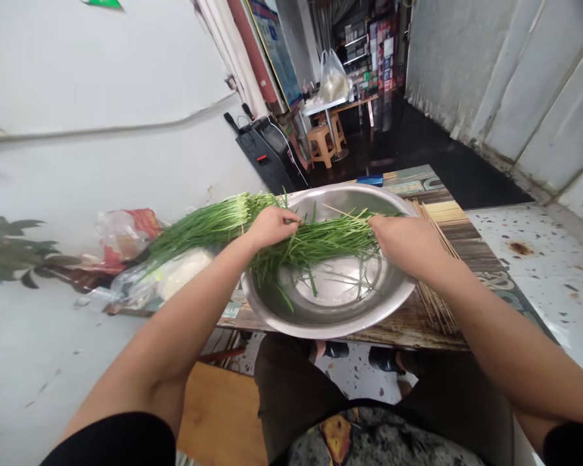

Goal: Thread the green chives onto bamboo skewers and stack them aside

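A wide metal basin (328, 327) stands on the table in front of me, with cut green chives (330, 239) lying across its far half and loose bits on its bottom. Above the basin's left side, my left hand (274, 228) is closed in a pinch at the chives. My right hand (405, 243) is closed at their right end, over the right rim; its fingertips are partly hidden. A thin bamboo skewer (337, 210) slants among the chives between my hands. Left of the basin lies a big bunch of long chives (199, 226), pale ends toward the basin.
Many bamboo skewers (432, 304) lie on the wooden table (480, 265) right of the basin. Plastic bags (126, 236) and a plant (14, 249) are at the left. A black speaker-like box (272, 152) leans by the wall; stools (322, 145) stand farther back.
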Demonstrator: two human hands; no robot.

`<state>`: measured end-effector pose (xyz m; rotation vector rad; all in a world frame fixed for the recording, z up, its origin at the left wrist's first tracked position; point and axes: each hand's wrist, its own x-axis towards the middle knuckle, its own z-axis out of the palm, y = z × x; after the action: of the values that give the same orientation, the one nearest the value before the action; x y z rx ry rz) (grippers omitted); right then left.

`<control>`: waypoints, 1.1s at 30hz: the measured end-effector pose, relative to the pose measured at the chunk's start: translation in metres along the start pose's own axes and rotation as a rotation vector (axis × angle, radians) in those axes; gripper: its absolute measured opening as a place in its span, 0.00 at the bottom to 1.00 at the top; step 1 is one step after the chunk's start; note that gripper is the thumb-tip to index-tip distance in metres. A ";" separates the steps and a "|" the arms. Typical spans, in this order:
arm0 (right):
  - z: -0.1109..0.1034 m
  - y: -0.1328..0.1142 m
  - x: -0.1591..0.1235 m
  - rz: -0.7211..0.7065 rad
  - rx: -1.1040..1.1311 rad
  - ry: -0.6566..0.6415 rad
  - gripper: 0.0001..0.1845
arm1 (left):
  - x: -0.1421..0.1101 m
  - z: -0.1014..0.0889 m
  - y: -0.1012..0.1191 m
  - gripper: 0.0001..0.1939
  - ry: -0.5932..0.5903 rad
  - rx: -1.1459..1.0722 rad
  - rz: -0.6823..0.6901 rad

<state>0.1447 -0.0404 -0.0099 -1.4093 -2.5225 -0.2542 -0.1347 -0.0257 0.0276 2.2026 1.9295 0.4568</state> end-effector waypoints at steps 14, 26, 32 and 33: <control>0.000 -0.002 0.000 0.024 0.052 -0.030 0.14 | 0.031 -0.069 0.010 0.07 0.539 -0.612 -0.253; -0.003 -0.004 -0.002 0.138 0.069 0.033 0.16 | 0.033 -0.100 0.114 0.08 0.707 -0.608 0.238; -0.008 0.004 -0.006 0.286 0.500 0.349 0.20 | 0.022 0.025 0.107 0.09 0.206 -0.209 0.210; -0.011 0.005 -0.005 0.284 0.651 0.380 0.20 | 0.024 0.042 0.097 0.09 0.142 -0.254 0.142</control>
<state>0.1530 -0.0446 -0.0007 -1.2668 -1.8245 0.3016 -0.0268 -0.0127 0.0236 2.1986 1.6737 0.8511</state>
